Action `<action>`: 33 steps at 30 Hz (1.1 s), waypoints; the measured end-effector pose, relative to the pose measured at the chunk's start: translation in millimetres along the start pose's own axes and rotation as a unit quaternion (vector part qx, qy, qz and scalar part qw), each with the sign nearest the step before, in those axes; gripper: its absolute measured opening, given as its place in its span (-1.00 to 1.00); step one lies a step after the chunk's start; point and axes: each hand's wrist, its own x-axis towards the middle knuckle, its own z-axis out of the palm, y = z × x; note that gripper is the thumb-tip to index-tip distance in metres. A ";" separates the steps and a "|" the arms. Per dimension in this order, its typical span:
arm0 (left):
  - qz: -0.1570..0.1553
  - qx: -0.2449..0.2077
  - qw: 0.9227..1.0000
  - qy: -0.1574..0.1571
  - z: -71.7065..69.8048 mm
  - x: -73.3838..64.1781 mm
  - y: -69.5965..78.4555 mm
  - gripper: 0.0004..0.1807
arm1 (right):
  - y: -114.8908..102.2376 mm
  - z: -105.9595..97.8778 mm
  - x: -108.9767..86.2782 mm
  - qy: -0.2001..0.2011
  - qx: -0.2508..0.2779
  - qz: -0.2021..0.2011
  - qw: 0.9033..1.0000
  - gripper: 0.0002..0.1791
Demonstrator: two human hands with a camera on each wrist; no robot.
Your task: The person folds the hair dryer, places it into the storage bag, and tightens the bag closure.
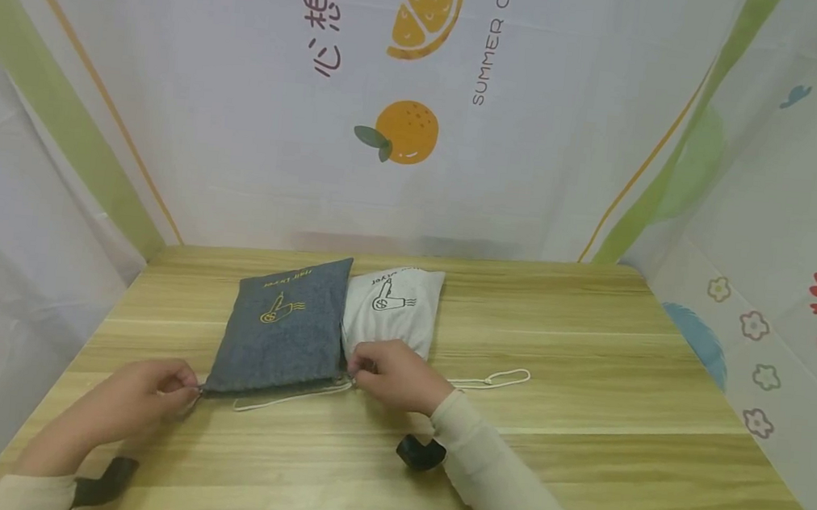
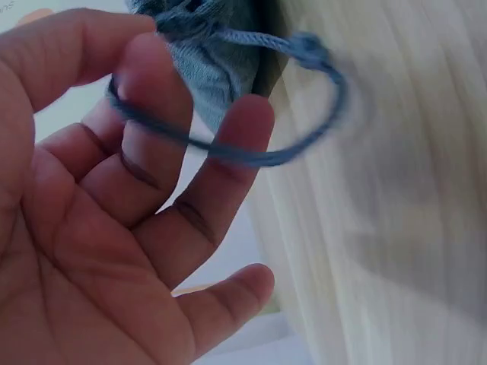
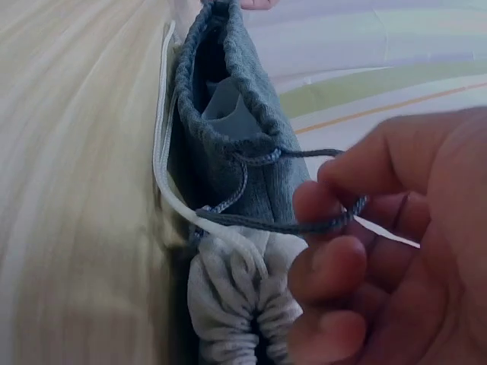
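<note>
A dark blue drawstring bag with a yellow hair-dryer print lies on the table. My left hand pinches the blue cord at the bag's near left corner; in the left wrist view the cord loop hangs across the fingers. At the opposite corner, my right hand pinches the other cord loop between thumb and finger. The bag's gathered mouth gapes in the right wrist view, showing a pale translucent lining. A white drawstring bag with a black hair-dryer print lies partly under the blue one.
White cords trail from the white bag, one to the right and one along the blue bag's near edge. The wooden table meets a printed curtain at the back. Black mounts sit at both wrists.
</note>
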 end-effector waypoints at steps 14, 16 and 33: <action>-0.015 0.089 0.995 0.031 -14.1 -21.3 -16.9 -0.83 | 6.8 -12.4 -16.5 0.027 -0.106 0.024 0.994 -0.80; -0.018 0.090 0.995 0.034 -16.0 -21.7 -18.5 -0.83 | 5.2 -14.0 -18.1 0.041 -0.115 0.023 0.992 -0.77; -0.029 0.092 0.993 0.063 -25.6 -22.6 -21.0 -0.82 | 5.2 -18.3 -23.2 0.057 -0.062 0.023 0.996 -0.74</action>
